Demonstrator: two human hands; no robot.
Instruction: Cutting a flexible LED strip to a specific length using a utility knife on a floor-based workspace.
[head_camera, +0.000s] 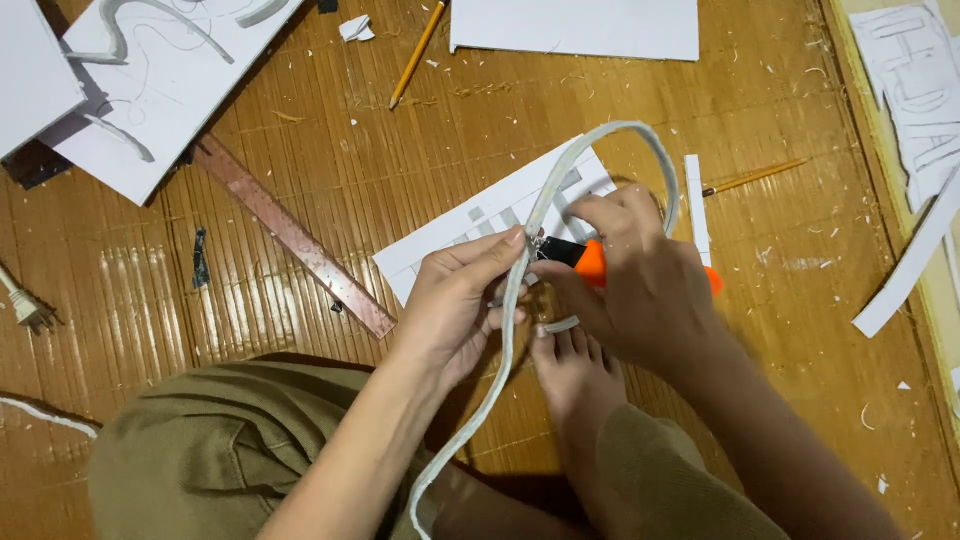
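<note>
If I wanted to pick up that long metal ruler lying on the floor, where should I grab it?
Probably take the ruler near its middle, coming straight down from above and pinching its two long edges. It lies flat and slanted on the wooden floor; its upper end touches the white sheet, while the middle has bare floor on both sides.

It looked like a room at home turned into a makeshift craft space. The person sat on a woven bamboo floor mat (300, 160), bare foot (570, 370) out, working on the floor itself. White foam-board sheets (575, 25) lay scattered about, some with shapes cut out, and white shavings (800, 265) littered the mat. A long metal ruler (295, 238), two pencils (418, 55) and a power plug (25, 310) lay nearby. Sheets with outlined letters (920, 90) sat at the right edge.
</note>
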